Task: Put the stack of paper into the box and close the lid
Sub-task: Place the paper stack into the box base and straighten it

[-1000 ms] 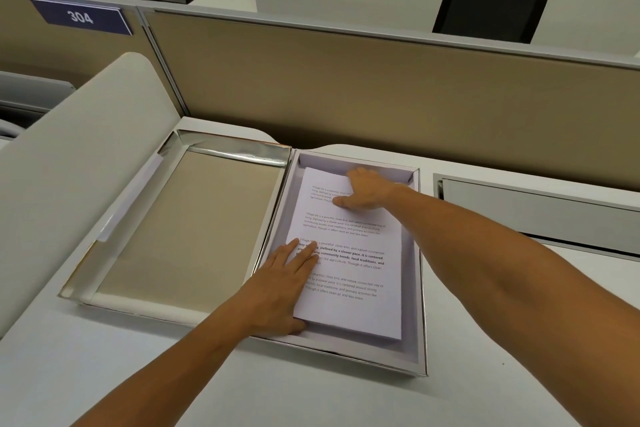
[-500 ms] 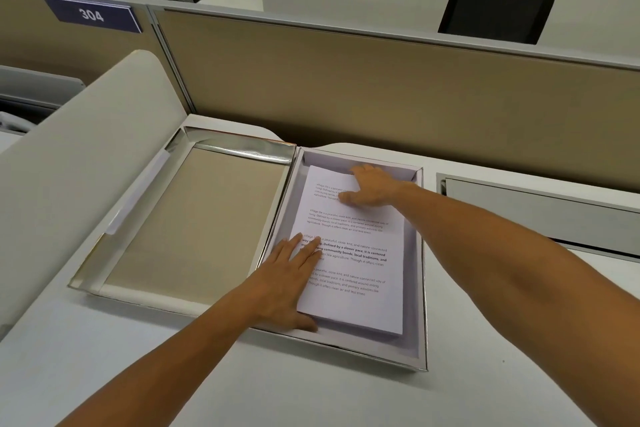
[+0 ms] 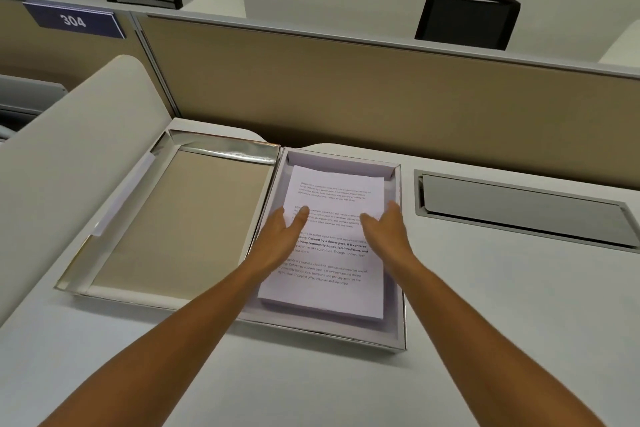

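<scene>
While the tabletop (image 3: 485, 305) carried everything, the box (image 3: 401, 288) sat open near its far edge, with the hinged lid (image 3: 180, 218) laid flat just to its left, silver rim up, tan lining showing. Stack of paper (image 3: 332, 253) was already inside the box tray, lying flat, slightly off square, a gap along the far wall. So step one looked done; lid not yet closed, that's what was left, likely a swing over from the left. Left hand (image 3: 280, 236) rested flat on the stack's left side, fingers (image 3: 302, 213) spread and extended, gripping nothing. Right hand (image 3: 388, 229) sat at the stack's right edge beside the box wall, open too, holding nothing; touching or just above, couldn't tell. Writing: printed paragraphs on the top sheet, bold lines partly readable, "community bonds, local traditions". Small blue sign (image 3: 74, 21) on the partition read "304". No brand visible.
</scene>
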A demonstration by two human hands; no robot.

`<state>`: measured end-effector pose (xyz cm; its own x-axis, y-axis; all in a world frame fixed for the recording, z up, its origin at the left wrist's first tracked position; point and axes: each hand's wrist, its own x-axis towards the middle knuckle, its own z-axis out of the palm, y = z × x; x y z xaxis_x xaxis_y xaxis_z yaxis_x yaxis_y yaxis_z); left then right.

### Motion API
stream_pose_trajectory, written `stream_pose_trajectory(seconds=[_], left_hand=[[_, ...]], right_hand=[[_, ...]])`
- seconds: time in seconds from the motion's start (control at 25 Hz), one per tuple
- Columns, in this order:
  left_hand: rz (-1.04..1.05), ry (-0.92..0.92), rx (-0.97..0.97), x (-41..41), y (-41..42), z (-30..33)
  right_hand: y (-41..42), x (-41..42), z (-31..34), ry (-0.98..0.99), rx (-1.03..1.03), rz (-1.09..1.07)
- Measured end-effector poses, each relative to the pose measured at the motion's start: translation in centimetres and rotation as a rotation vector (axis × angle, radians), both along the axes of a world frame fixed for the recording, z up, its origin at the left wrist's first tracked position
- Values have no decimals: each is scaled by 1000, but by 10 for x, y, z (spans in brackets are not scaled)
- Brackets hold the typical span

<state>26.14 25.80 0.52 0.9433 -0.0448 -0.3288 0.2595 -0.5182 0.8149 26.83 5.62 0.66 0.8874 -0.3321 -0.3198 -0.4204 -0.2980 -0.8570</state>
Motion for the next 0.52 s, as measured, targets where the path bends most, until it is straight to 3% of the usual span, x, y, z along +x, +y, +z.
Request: stream_pose_trajectory(seconds=[0.24, 0.52], left_hand=[[262, 89, -74, 2, -5, -16], [342, 106, -72, 9, -6, -15]], right_hand=[[12, -52, -7, 221, 140, -5], [9, -56, -6, 300, 186, -52]])
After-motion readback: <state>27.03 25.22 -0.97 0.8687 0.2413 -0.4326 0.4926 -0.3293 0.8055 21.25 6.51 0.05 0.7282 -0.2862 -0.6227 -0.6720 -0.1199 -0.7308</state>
